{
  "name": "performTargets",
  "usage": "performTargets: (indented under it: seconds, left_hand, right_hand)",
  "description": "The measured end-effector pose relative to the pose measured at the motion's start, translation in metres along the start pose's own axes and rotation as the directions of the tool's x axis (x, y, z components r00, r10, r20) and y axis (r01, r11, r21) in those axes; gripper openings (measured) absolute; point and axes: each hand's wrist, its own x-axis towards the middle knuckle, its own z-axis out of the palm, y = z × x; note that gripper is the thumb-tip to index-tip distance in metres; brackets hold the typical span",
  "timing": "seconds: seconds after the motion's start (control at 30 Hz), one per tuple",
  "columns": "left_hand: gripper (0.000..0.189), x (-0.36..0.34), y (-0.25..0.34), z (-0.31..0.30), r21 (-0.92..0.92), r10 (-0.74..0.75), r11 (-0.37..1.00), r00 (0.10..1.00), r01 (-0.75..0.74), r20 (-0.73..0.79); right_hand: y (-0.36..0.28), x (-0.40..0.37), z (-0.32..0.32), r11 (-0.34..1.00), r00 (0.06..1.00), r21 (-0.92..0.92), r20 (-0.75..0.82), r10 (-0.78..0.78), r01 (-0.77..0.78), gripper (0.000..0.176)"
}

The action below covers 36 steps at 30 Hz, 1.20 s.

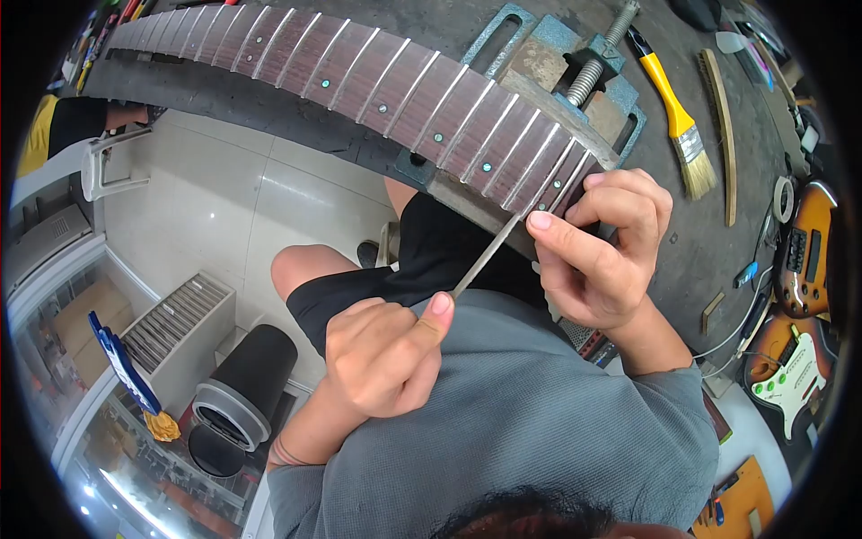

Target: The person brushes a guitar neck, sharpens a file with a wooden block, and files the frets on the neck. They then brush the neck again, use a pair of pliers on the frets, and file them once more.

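Observation:
My left hand [382, 355] is closed around the lower end of a thin metal file [488, 256], its thumb lying along the top. The file slants up to the near edge of a dark wooden guitar fretboard [413, 90] with metal frets and small round inlays. My right hand [611, 242] is bent at the board's right end. Its thumb presses at the file's tip, and its index finger rests by the board's end; the other fingers are curled. Under the board's right part sits a blue-green metal vise [628, 90] with a threaded screw.
On the dark bench [669, 242] lie a yellow-handled paintbrush [669, 99] and a narrow wooden-backed brush [720, 135]. Sunburst guitar bodies [804, 256] stand at right. Down left are a black bin [256, 368], a slotted box [180, 314] and a white stool [92, 171].

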Motion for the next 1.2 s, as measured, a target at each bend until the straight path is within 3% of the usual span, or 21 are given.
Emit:
performTargets:
  seconds: [0.17, 0.27, 0.5, 0.6, 0.77, 0.97, 1.2]
  left_hand:
    - [0.045, 0.015, 0.002, 0.0, 0.066, -0.003, 0.998, 0.999, 0.0, 0.046]
    - [0.048, 0.048, -0.001, 0.013, 0.002, -0.032, 0.999, 0.998, 0.032, 0.049]
    - [0.041, -0.013, 0.006, -0.01, 0.022, -0.024, 0.999, 0.999, 0.023, 0.024]
    - [0.041, -0.005, 0.003, -0.003, 0.006, 0.009, 1.0, 0.999, -0.008, -0.041]
    - [0.044, 0.0, 0.0, 0.001, 0.034, 0.017, 0.999, 1.0, -0.016, -0.01]
    - [0.048, 0.053, -0.005, 0.017, 0.053, 0.014, 0.998, 0.999, -0.015, 0.029]
    - [0.046, -0.005, 0.01, -0.01, 0.053, -0.032, 0.998, 0.999, 0.031, 0.015]
  right_hand:
    - [0.0, 0.001, -0.001, 1.0, 1.0, 0.004, 0.01, 0.004, -0.004, 0.057]
    - [-0.001, -0.001, 0.0, 1.0, 1.0, 0.001, 0.002, -0.004, 0.004, 0.057]
    - [0.001, 0.0, -0.002, 1.0, 1.0, 0.0, 0.026, 0.001, -0.001, 0.058]
    - [0.001, -0.001, 0.0, 1.0, 1.0, -0.003, 0.011, -0.006, 0.006, 0.059]
    - [0.0, 0.0, -0.002, 1.0, 1.0, 0.005, 0.021, 0.003, -0.003, 0.06]
    - [-0.001, 0.0, -0.002, 1.0, 1.0, -0.005, 0.019, 0.001, -0.001, 0.059]
    - [-0.001, 0.0, -0.001, 1.0, 1.0, 0.006, 0.014, 0.015, -0.016, 0.059]
